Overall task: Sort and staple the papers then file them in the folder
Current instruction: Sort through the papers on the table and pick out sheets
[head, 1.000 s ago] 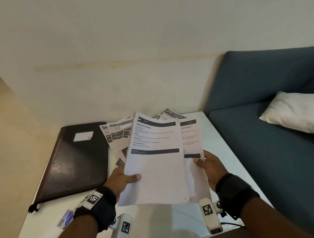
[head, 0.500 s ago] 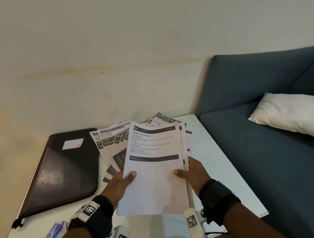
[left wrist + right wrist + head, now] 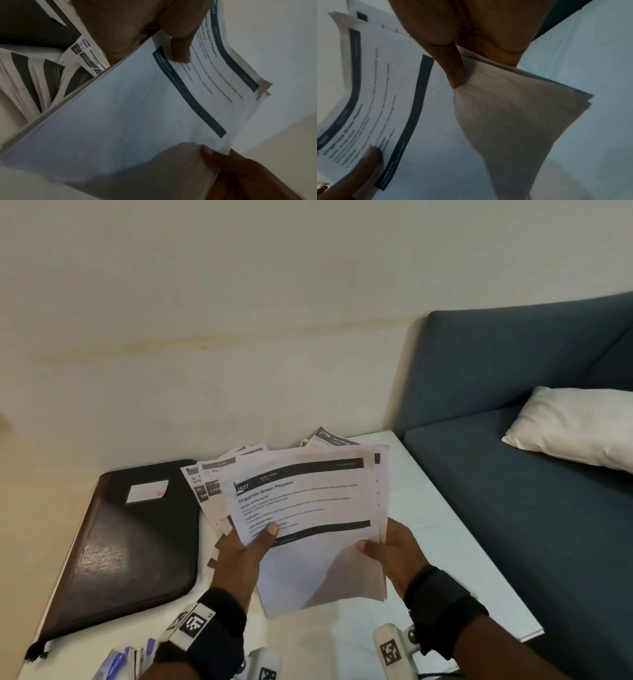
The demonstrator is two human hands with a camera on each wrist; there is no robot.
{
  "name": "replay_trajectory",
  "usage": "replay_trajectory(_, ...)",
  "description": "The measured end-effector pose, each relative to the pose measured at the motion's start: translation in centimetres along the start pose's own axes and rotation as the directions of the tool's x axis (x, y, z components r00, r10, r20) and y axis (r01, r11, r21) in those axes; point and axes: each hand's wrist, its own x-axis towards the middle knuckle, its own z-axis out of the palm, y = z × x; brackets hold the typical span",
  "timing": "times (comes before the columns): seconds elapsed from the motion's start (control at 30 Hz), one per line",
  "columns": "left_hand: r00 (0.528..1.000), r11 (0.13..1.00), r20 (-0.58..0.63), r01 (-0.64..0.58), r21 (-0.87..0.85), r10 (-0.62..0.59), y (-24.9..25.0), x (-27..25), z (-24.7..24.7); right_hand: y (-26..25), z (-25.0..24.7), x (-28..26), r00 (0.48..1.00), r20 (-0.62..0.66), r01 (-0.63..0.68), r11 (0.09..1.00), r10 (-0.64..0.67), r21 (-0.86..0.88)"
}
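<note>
Both hands hold a small stack of printed papers [image 3: 308, 515] above the white table [image 3: 455, 559]; the top sheet reads "Organize Green Peppers". My left hand [image 3: 246, 549] grips the stack's left edge, thumb on the text. My right hand [image 3: 390, 546] pinches the right edge, thumb on top. The same stack [image 3: 137, 108] fills the left wrist view, and the right wrist view shows the papers [image 3: 505, 108] creased under the right thumb. More printed sheets [image 3: 209, 491] lie fanned on the table behind. A closed dark brown folder [image 3: 137, 539] lies flat to the left.
A blue sofa [image 3: 513, 491] with a white cushion [image 3: 568, 426] stands against the table's right side. A cream wall runs behind the table. A blue and white object [image 3: 120, 660] lies at the table's front left edge, partly hidden by my left wrist.
The two separately held sheets have been brought together into one stack. My left thumb has slid further up onto the top sheet, and the stack now tilts to the left.
</note>
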Motion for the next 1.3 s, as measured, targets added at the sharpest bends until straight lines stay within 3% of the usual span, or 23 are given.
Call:
replay_trajectory(0.13, 0.999, 0.999, 0.054, 0.000, -0.041, 0.002, 0.2, -0.3, 0.0, 0.0, -0.8, 0.0, 0.999, 0.033, 0.037, 0.999, -0.038, 0.031)
replay_trajectory(0.33, 0.993, 0.997, 0.117, -0.011, 0.079, 0.002, -0.4, -0.7, 0.6, 0.5, -1.3, -0.1, 0.989, 0.138, 0.043, 0.998, -0.049, 0.043)
replay_trajectory(0.63, 0.987, 0.998, 0.155, -0.040, 0.054, 0.032, 0.2, -1.1, 1.1, 0.0, -1.3, -0.4, 0.984, 0.090, 0.150, 0.988, -0.154, 0.049)
replay_trajectory(0.73, 0.986, 0.999, 0.168, -0.011, 0.050, 0.002, 0.0, -1.2, 1.4, 0.3, -1.6, -0.4, 0.976, 0.131, 0.174, 0.984, -0.176, 0.030)
replay_trajectory(0.83, 0.971, 0.994, 0.225, 0.072, 0.077, -0.087, -1.6, -1.4, 1.2, 1.5, -1.9, -0.3, 0.980, 0.183, 0.088, 0.994, -0.074, -0.068)
replay_trajectory(0.97, 0.957, 0.971, 0.200, 0.180, 0.158, -0.210, -4.3, -1.9, 1.1, 4.1, -2.2, -0.1, 0.973, 0.229, 0.012, 0.975, 0.040, -0.222)
replay_trajectory(1.2, 0.975, 0.974, 0.125, 0.165, 0.158, -0.185, -5.3, -1.1, 1.7, 3.5, -2.0, 0.5, 0.986, 0.164, 0.033, 0.964, 0.012, -0.265)
replay_trajectory(1.3, 0.964, 0.958, 0.179, 0.149, 0.245, -0.196, -5.8, -1.0, 1.4, 4.3, -2.2, 0.6, 0.976, 0.209, 0.008, 0.954, 0.058, -0.300)
